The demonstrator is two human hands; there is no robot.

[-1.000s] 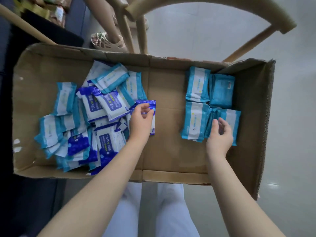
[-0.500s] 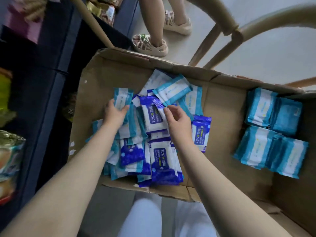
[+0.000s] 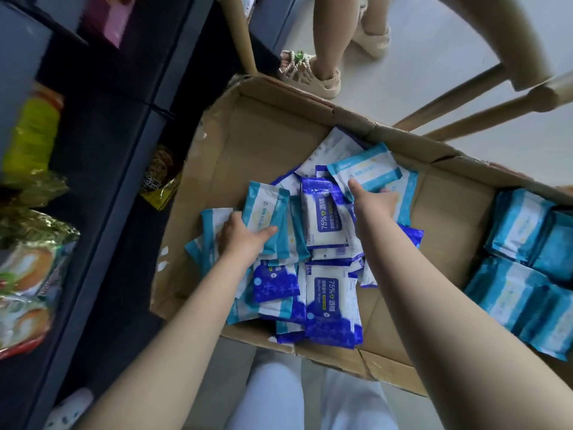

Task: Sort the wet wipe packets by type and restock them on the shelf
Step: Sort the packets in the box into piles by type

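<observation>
An open cardboard box (image 3: pixel 257 141) holds a loose heap of wet wipe packets, light blue ones mixed with dark blue 75% alcohol packets (image 3: pixel 325 218). My left hand (image 3: pixel 242 240) grips a light blue packet (image 3: pixel 263 212) at the heap's left side, thumb on its front. My right hand (image 3: pixel 372 200) reaches to the heap's far side and holds another light blue packet (image 3: pixel 366 170), thumb on top. Sorted light blue packets (image 3: pixel 521 268) lie in neat stacks at the box's right end.
A dark shelf unit (image 3: pixel 117 169) with snack bags (image 3: pixel 28 268) stands to the left of the box. Another person's sandalled feet (image 3: pixel 313 72) stand beyond the box, beside wooden chair legs (image 3: pixel 483 100). My legs in white trousers are below the box.
The view swung left from the sorted stacks to the heap. My right hand left the stacks and crossed to the heap's far side. My left hand took hold of a light blue packet.
</observation>
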